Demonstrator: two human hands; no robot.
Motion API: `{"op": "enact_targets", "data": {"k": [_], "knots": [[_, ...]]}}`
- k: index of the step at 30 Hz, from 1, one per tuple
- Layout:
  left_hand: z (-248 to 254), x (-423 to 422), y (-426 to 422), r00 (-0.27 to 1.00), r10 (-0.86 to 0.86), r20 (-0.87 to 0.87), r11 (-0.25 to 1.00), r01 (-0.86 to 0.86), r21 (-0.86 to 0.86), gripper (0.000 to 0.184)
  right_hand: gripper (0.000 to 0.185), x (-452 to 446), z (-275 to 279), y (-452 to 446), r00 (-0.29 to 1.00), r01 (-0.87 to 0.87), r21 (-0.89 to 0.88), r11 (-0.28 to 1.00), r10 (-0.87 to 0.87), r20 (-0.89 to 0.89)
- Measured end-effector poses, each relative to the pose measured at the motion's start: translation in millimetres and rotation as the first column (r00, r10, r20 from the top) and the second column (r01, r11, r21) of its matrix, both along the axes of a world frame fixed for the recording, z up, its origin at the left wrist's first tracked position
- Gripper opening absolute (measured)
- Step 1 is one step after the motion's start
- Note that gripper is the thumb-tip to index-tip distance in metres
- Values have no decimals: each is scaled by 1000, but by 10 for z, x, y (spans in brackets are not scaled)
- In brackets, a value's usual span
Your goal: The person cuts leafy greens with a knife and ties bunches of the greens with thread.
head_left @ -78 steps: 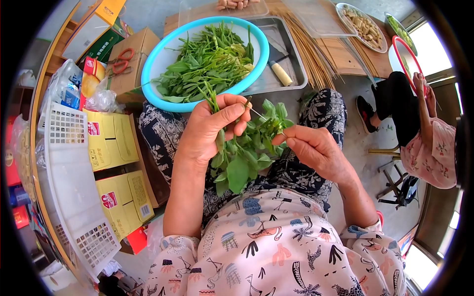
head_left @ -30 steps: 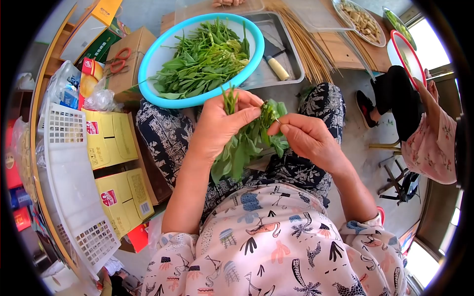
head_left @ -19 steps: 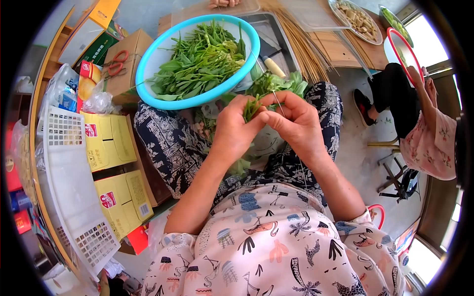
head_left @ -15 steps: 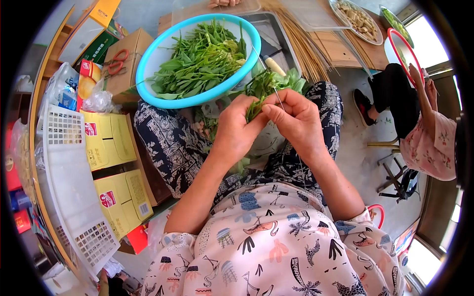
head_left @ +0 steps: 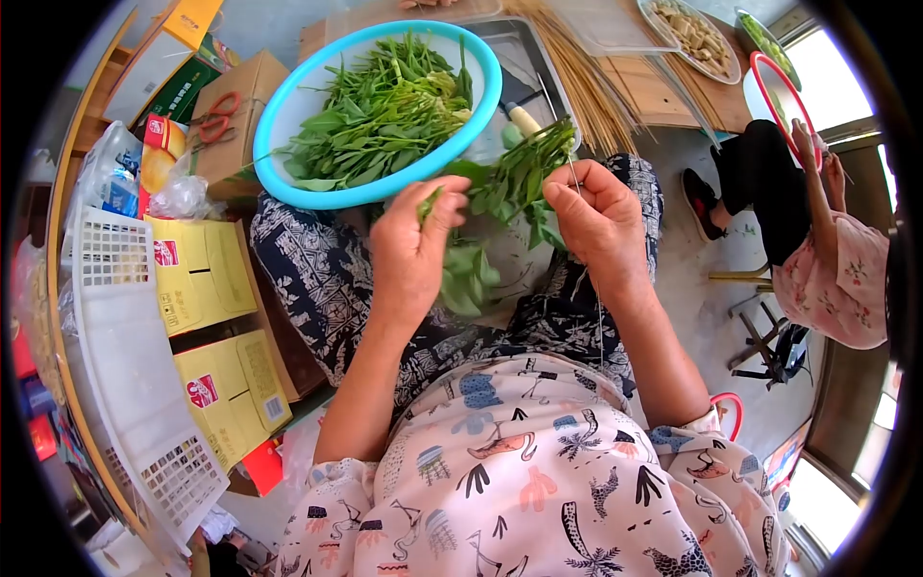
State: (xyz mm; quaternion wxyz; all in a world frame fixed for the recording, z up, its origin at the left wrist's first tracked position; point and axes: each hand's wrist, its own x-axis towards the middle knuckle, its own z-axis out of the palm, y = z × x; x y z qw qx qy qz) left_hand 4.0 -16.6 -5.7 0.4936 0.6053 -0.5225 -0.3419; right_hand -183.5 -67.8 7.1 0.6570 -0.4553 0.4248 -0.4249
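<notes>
Over my lap, my left hand [head_left: 413, 245] is closed on a leafy green sprig [head_left: 466, 274] whose leaves hang down; the hand is slightly blurred. My right hand [head_left: 601, 226] pinches a thin skewer [head_left: 551, 99] that points up and carries a bunch of greens [head_left: 524, 173]. A thin thread or wire hangs below this hand. Just beyond my left hand lies a blue-rimmed basin [head_left: 494, 82] filled with leafy greens [head_left: 385, 120]. Behind the bunch is a metal tray [head_left: 538, 48] with a pale-handled knife [head_left: 524, 119] in it.
Thin sticks [head_left: 586, 87] and a plate of food pieces [head_left: 697, 43] lie on the wooden table. To the left are red scissors [head_left: 218, 117] on a cardboard box, yellow boxes [head_left: 207, 269] and a white plastic crate [head_left: 120, 332]. Another person [head_left: 832, 260] sits at right holding a red-rimmed bowl.
My hands have moved apart. The right, with the skewer and bunch, has shifted right; the left has gone left and now has a sprig hanging from it. The view has shifted slightly.
</notes>
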Motion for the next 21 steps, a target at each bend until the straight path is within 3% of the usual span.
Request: {"op": "enact_targets", "data": {"k": [2,4,6,9,16,18,21], "knots": [[18,20,0,997,44,56,999,-43,-16,24,11,-3,-18,0,999,-5,-44,999,3,-44],[7,10,3,987,-4,161,994,22,-107,20,8,17,-25,20,1000,5,-44,999,-6,-25],[30,-94,-1,987,-18,158,995,33,-93,16,8,60,-19,41,1000,-14,-50,999,13,-20],[73,-199,-43,968,-78,-238,996,87,28,14,7,92,-4,58,999,-38,-66,997,36,-25],[53,-196,-85,963,-143,-230,987,157,44,14,7,123,38,78,999,-45,-75,996,46,15],[105,-169,-78,833,-104,-543,975,194,111,16,9,114,65,82,999,-24,-79,997,27,37],[75,-45,-110,798,-61,-600,980,162,115,18,22,9,102,105,989,-127,-51,991,122,-87]]}}
